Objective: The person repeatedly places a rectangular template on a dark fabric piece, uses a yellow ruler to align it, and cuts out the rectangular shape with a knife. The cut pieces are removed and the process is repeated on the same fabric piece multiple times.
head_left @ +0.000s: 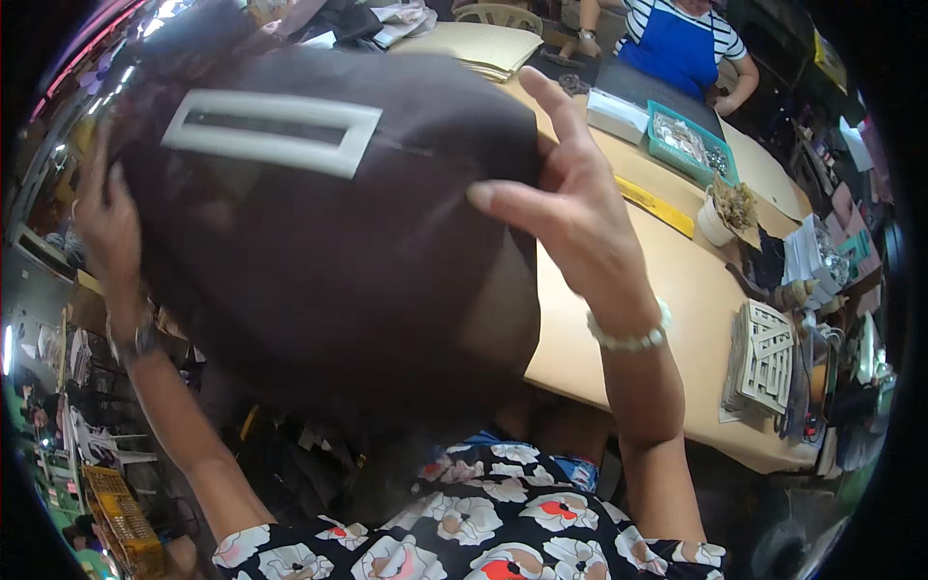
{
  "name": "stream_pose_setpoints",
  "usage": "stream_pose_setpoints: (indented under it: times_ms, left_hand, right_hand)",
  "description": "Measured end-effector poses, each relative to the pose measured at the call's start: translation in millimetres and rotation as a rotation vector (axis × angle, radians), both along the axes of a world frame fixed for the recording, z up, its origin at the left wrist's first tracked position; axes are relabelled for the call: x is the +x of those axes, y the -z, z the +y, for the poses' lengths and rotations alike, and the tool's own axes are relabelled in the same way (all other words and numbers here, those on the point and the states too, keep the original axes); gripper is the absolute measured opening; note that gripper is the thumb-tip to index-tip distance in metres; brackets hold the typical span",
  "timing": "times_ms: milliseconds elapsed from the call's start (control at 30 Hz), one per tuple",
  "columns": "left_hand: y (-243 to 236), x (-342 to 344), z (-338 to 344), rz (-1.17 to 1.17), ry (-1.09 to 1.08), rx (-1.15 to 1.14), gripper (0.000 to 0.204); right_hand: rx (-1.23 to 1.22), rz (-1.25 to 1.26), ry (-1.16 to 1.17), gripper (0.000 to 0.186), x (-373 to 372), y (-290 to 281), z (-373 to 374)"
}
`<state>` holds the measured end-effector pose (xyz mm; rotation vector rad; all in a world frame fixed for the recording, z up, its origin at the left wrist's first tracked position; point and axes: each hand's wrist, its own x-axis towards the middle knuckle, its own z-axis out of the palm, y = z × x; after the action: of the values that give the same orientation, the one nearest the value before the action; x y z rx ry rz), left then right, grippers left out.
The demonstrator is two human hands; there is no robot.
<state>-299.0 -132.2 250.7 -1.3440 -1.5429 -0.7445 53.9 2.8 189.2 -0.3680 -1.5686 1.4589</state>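
- Presently, I'm apparently positioning a dark sheet.
- Right hand: pinching its edge, sheet extending leftward.
- Left hand: blurring; grip, can't tell.
- Next: probably needing steadying.

You are in what looks like a crowded workshop: your pale worktop carries a teal tray of small parts, a flat yellow strip and a stack of slotted pieces; across from you is a person in a blue apron, and clutter packs the space around you.
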Motion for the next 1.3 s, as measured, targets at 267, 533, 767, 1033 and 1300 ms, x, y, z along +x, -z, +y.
stream_pose_setpoints:
  times_ms: [267,533,767,1033,1300]
  left_hand:
    - [88.1,-85.2,144.2,0.017,0.052,-0.308,0.054]
    - [126.4,-82.5,219.6,-0.072,-0.030,-0.479,0.064]
    - [83.7,-99.8,305.0,0.068,0.022,-0.340,0.062]
    - [162.5,-82.0,306.1,-0.024,-0.034,-0.635,0.055]
    - [193.0,-24.5,141.0,-0.311,-0.005,-0.547,0.052]
  right_hand:
    - [-0.212,-0.063,0.252,0.086,-54.8,85.2,83.6]
    - [-0.302,-0.251,0.412,0.079,-55.0,135.2,135.4]
    - [-0.065,-0.269,0.734,0.067,-70.6,113.6,180.7]
    - [-0.161,-0.518,0.793,0.064,-66.6,160.6,197.7]
    - [-0.017,-0.399,0.870,0.072,-59.2,225.1,215.4]
